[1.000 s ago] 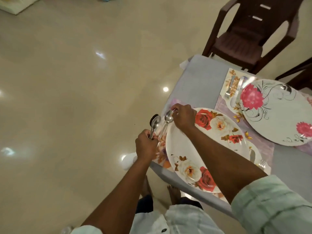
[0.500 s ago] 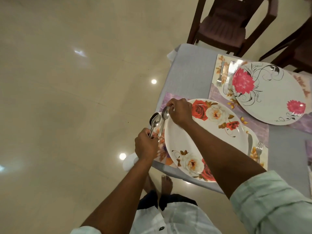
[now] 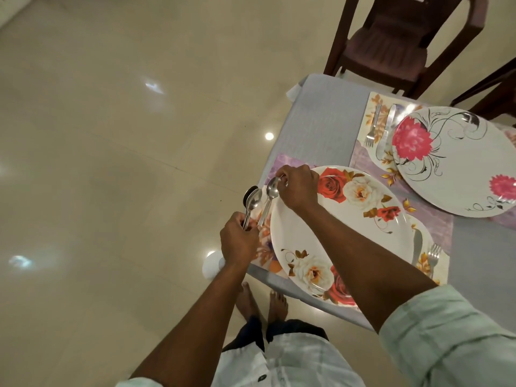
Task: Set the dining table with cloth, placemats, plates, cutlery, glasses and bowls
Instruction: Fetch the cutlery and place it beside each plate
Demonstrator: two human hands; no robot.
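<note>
Evidently the right hand (image 3: 297,188) pinched one spoon (image 3: 268,198) by its bowl, laying it on the placemat (image 3: 287,163) just left of the rose plate (image 3: 340,233); the left hand (image 3: 238,241) gripped two spare spoons (image 3: 251,203) by their handles. Light, stiff and slick steel, it seemed; a hold at the neck would likely slip least.

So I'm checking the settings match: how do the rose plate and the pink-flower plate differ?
The rose plate bears red and white roses; the pink-flower plate has pink blooms with black swirls. The rose plate lies nearest the person, the pink-flower plate farther off by the chair. The right hand places a spoon beside the rose plate; none shows by the other. Both sit on placemats with a fork and knife alongside.
</note>
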